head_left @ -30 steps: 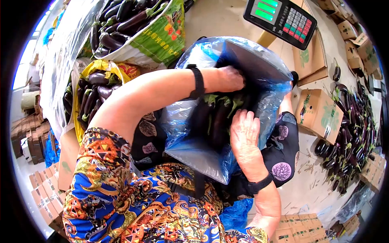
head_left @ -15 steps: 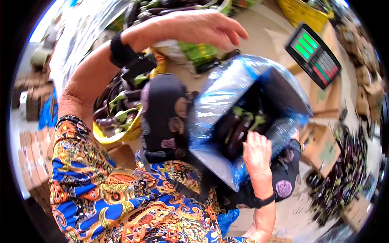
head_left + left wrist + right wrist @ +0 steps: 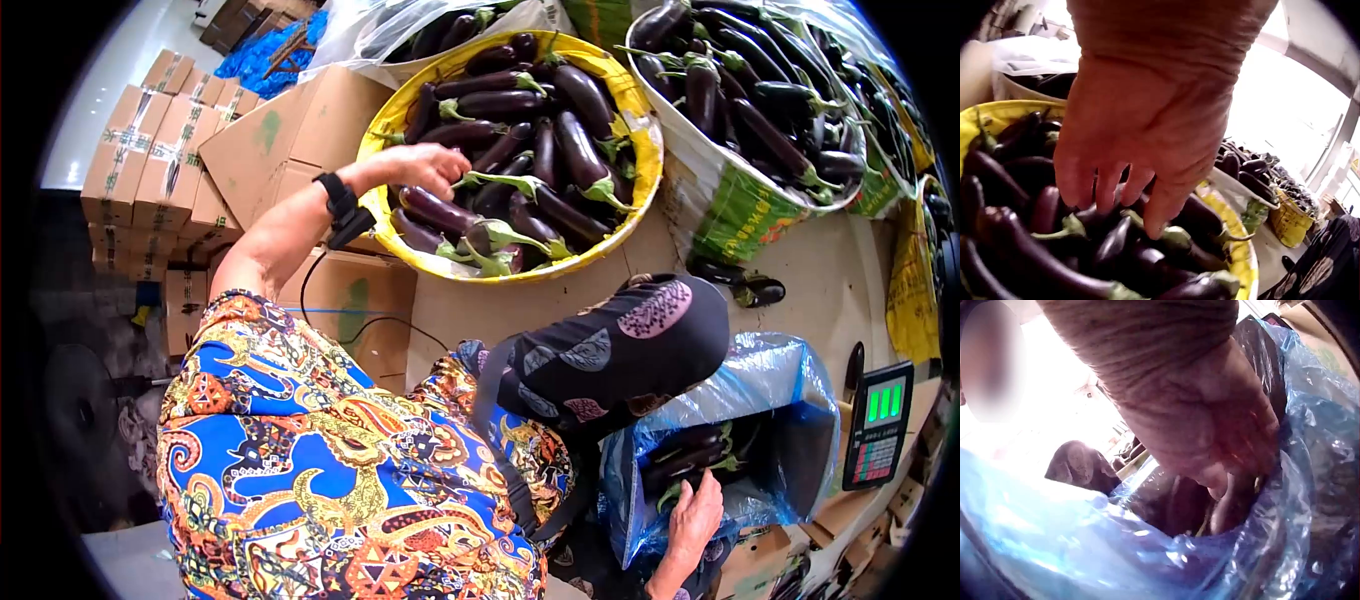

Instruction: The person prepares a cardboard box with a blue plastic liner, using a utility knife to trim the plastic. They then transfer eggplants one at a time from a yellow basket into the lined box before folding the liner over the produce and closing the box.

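My left hand (image 3: 425, 168) reaches over the left part of a round tub with a yellow lining (image 3: 648, 150), heaped with dark purple eggplants (image 3: 585, 150). In the left wrist view its loosely bent fingers (image 3: 1107, 187) point down among the eggplants, fingertips right at a green stem. On the lower right, a box lined with a clear blue plastic bag (image 3: 622, 500) holds several eggplants (image 3: 690, 450). My right hand (image 3: 695, 515) lies over the near side of that bag, relaxed fingers touching the eggplants. In the right wrist view the fingertips are partly hidden inside.
A white-and-green sack of eggplants (image 3: 740, 215) stands right of the tub. Loose eggplants (image 3: 755, 290) lie on the floor below it. A digital scale display (image 3: 878, 425) is beyond the lined box. Cardboard boxes (image 3: 135, 150) are stacked at the left, and my knee (image 3: 640, 330) separates tub and box.
My left hand has come out of the lined box and swung left to the yellow tub. The head view has turned left with it. My right hand has stayed at the bag's edge.
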A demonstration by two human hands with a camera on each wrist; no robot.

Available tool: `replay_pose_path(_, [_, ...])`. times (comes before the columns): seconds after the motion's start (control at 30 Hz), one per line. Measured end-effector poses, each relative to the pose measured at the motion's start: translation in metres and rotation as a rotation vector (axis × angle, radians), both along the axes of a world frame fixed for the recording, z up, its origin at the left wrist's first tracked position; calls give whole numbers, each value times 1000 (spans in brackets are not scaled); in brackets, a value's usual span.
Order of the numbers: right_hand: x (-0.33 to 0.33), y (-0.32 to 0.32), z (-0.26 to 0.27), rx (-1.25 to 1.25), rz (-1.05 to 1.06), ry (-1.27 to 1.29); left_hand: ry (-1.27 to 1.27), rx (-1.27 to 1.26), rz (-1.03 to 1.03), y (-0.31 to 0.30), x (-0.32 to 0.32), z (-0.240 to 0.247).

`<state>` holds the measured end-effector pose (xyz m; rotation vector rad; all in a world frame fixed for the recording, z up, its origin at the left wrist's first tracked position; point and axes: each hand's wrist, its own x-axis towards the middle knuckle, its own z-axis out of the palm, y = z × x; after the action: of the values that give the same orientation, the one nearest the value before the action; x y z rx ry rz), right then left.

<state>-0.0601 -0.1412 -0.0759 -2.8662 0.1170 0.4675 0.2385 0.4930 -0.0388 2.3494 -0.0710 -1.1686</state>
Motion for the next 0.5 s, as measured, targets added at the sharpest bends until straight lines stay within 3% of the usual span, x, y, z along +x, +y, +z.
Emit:
replay_pose_path(0.03, [1, -2, 2, 28, -10, -4, -75, -29, 5, 22, -18, -25])
replay_pose_path(0.07, [2, -3, 3, 54, -23, -10, -124, 140, -246, 14, -30, -26])
replay_pose_path(0.13, [2, -6, 2, 98, 3, -29, -309, 402, -415, -21, -67, -32])
replay_pose_path(0.23, [3, 1, 3, 132, 44, -33, -397, 274, -382, -33, -69, -38])
replay_pose_path(0.37, [5, 8, 8, 210, 62, -41, -257, -237, -318, -60, -67, -41])
replay_pose_path(0.47, [5, 12, 14, 256, 22, -68, -327, -231, -270, -72, -70, -34])
replay_pose_path(0.5, [4, 14, 15, 268, 0, -82, -252, -303, -156, -75, -70, -22])
